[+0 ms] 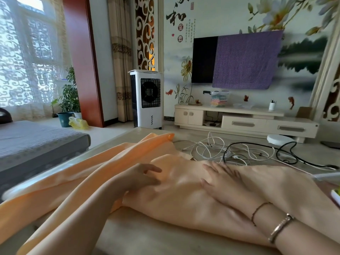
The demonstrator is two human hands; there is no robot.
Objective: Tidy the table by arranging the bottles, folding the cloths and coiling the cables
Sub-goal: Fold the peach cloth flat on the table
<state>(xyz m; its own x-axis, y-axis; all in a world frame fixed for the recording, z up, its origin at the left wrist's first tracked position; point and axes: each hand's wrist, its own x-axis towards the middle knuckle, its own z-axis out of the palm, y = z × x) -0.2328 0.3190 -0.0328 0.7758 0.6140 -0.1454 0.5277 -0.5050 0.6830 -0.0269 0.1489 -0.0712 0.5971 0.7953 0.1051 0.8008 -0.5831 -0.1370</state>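
Head view: both hands lie flat with straight fingers, left hand (pixel 141 176) and right hand (pixel 223 183), on the peach cloth (pixel 176 196); tangled cables (pixel 237 151) lie beyond on the tabletop (pixel 147 234).

Pale glossy table (pixel 165 234), orange cloth (pixel 176 192) spread in folds over its near and left parts, white cables (pixel 209 150) tangled on the far side, black cable (pixel 287 153) looping beside them to the right, touching the white ones

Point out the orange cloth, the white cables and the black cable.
orange cloth (pixel 180 188): head view, smoothed middle panel.
white cables (pixel 207 149): head view, tangled loops.
black cable (pixel 287 147): head view, curved loop.
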